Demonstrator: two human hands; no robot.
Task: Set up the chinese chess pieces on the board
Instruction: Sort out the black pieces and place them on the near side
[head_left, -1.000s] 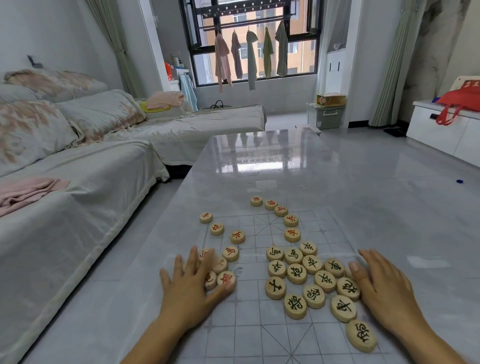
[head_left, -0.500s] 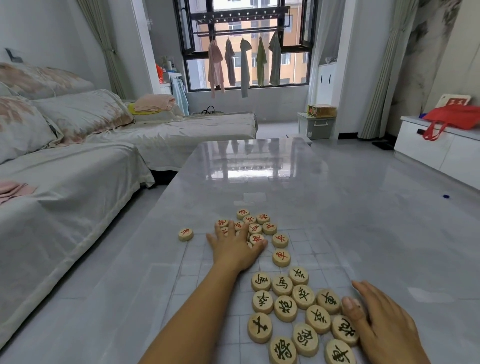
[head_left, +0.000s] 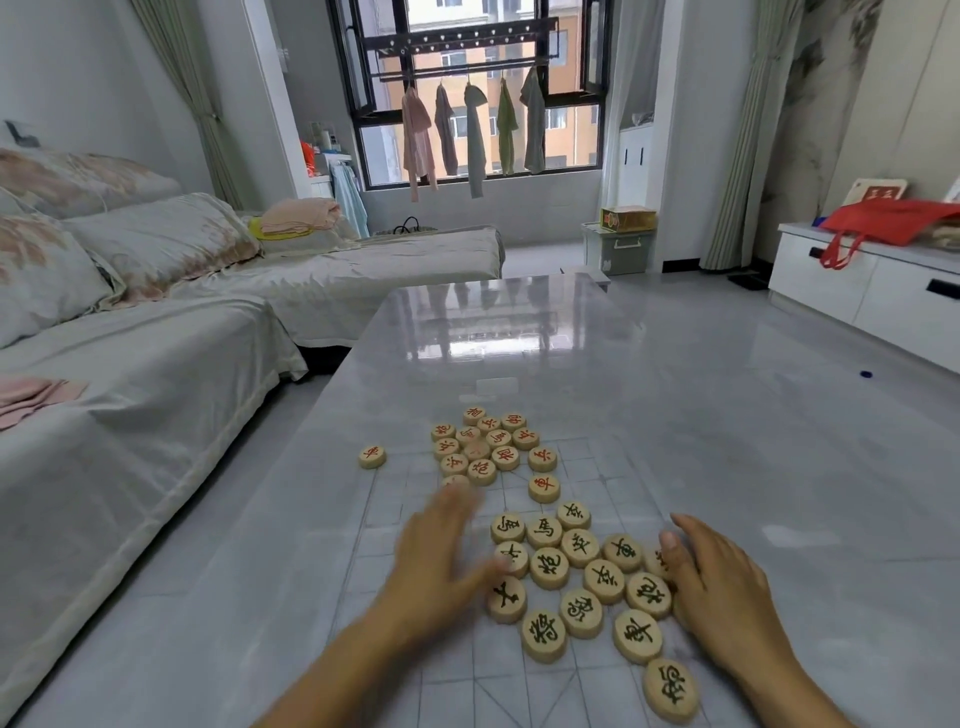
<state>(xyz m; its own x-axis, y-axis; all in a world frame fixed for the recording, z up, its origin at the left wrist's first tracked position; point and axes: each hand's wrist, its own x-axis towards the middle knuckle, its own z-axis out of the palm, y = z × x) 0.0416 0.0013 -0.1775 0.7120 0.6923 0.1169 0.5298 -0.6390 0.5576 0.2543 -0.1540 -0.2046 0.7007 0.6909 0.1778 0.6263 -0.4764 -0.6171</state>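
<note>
Sorting is judged under way: black pieces (head_left: 581, 571) are flanked by left hand (head_left: 441, 564) and right hand (head_left: 722, 587), fingers straight, nothing gripped. Next, one piece must be pinched and placed.

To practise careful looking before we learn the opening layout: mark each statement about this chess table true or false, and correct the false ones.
1. The red-lettered pieces lie bunched at the far end of the board. True.
2. A lone red piece lies left of that bunch. True.
3. The black-lettered pieces stand in ordered rows. False: they lie loosely clustered between the left hand and the right hand.
4. The right hand holds a piece in the air. False: it lies open beside the cluster.
</note>
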